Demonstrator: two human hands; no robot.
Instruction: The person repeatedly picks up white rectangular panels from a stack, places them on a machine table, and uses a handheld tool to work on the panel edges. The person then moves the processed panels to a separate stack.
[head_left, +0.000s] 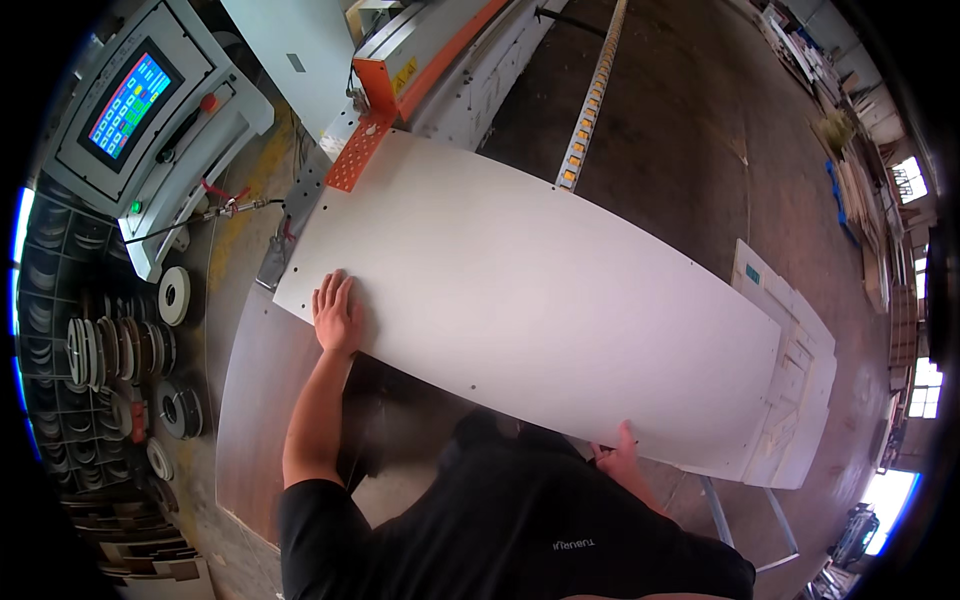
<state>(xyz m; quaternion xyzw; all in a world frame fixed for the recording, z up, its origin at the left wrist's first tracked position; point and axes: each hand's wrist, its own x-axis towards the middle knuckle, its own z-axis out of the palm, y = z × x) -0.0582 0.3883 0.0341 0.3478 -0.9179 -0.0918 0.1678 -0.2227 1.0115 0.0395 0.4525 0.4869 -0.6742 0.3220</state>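
A long white board (520,290) with several small dark holes along its edges lies across in front of me. Flat on its top, near the left end of the close edge, rests my left hand (338,315), fingers extended. My right hand (620,462) grips the close edge farther right; its thumb is on top and some of its fingers are hidden beneath the board. The board's far left corner sits by an orange perforated bracket (358,155) on a machine (430,60).
A control panel with a lit screen (127,105) stands at the upper left. Rolls of edging strip (175,295) lie at left, near a brown panel (265,400). A roller rail (590,100) runs away from the board. More white panels (805,370) are at its right end.
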